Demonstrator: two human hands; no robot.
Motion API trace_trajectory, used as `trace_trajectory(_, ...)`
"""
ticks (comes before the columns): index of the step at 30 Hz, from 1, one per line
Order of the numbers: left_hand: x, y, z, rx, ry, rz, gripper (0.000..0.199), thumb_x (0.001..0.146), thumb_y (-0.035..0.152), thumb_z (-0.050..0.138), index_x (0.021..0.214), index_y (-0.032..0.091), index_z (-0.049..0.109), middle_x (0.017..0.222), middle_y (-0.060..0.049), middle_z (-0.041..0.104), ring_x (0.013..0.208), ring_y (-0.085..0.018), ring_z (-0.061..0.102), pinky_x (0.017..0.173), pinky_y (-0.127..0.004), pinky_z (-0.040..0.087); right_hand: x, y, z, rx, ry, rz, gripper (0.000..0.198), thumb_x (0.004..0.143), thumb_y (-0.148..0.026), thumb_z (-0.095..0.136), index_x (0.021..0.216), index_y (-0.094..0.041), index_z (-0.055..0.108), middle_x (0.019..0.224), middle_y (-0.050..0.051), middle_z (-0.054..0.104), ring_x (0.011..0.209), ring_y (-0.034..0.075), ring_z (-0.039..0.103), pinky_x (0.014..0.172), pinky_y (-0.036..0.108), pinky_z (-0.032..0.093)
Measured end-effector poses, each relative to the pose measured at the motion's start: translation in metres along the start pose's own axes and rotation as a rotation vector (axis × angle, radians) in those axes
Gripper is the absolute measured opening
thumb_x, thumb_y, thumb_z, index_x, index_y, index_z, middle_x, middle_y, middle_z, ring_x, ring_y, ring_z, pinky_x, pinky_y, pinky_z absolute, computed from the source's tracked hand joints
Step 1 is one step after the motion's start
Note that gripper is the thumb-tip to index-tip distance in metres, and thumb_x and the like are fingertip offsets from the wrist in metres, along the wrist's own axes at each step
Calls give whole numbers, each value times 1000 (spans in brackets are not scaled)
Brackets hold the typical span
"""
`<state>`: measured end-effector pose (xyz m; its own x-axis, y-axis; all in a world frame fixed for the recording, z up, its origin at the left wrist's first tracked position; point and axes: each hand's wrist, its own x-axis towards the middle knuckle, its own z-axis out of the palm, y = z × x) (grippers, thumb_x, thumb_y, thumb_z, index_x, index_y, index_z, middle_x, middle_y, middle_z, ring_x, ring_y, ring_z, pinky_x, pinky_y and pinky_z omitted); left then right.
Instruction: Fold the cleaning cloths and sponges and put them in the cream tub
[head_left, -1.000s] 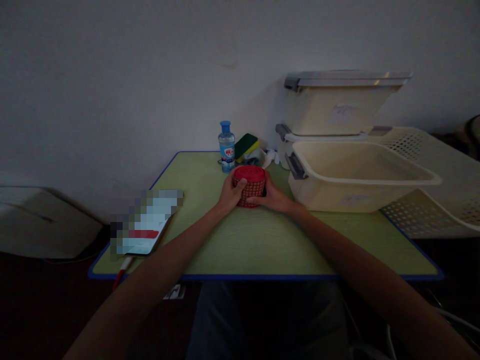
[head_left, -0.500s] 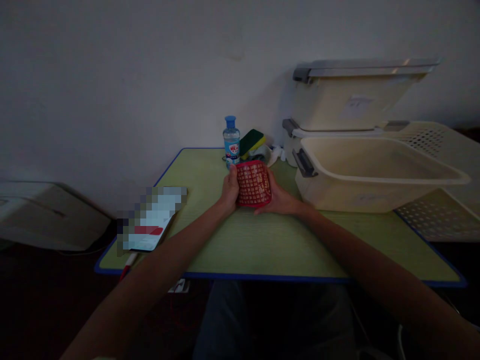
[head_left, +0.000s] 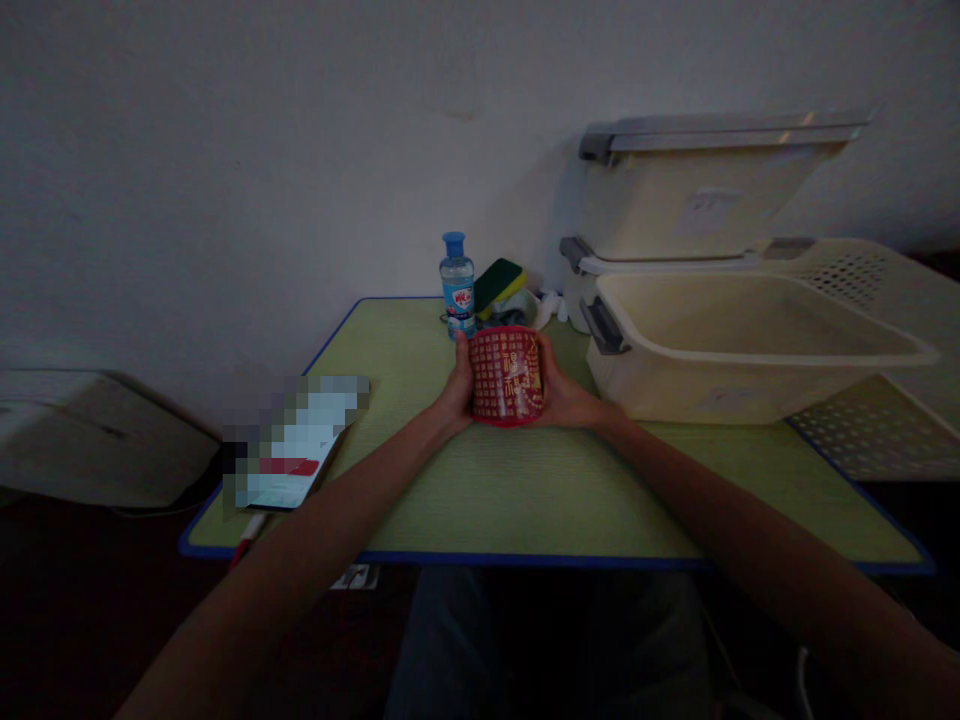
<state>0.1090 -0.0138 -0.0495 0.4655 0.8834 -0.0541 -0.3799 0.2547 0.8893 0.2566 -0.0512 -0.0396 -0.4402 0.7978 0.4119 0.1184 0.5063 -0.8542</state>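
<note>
Red patterned container (head_left: 507, 378) between both hands (head_left: 458, 386)

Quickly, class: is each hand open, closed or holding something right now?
Left hand: holding the red cylinder by its left side.
Right hand: holding it by its right side.

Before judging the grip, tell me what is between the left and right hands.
The head view shows a red, gold-patterned, roughly cylindrical object between the left hand and the right hand, touching both.
</note>
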Motion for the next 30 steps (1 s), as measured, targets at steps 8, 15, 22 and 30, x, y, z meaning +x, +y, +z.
trace_trajectory(8, -2, 2, 3, -31, 1, -25, 76, 71, 80, 22, 93, 17, 58, 94, -11, 68, 100, -28, 61, 85, -44, 50, 0, 2, 0, 15, -6, -35, 113, 46, -37, 82, 132, -31, 9, 136, 12, 30, 129, 31, 32, 103, 49, 34)
trace_trajectory(15, -2, 2, 2, 32, -62, 4, 80, 69, 82, 20, 98, 18, 58, 97, -12, 67, 102, -29, 60, 85, -46, 49, 0, 3, -2, 3, 4, -37, 110, 46, -41, 82, 130, -32, 12, 134, 11, 34, 127, 29, 34, 103, 49, 32)
trace_trajectory(22, -6, 9, 9, -93, 35, -107, 74, 77, 75, 19, 98, 16, 59, 94, -11, 68, 98, -27, 62, 86, -44, 48, -1, 6, -2, -13, 30, -82, 102, 48, -38, 82, 126, -29, 16, 131, 11, 35, 126, 29, 36, 103, 48, 34)
trace_trajectory(30, -7, 15, 11, -250, 115, -79, 58, 86, 61, 26, 90, 14, 60, 78, -7, 68, 82, -21, 65, 81, -37, 49, 1, 4, -1, -93, 91, -149, 104, 47, -33, 83, 128, -31, 18, 135, 10, 32, 127, 29, 35, 103, 48, 33)
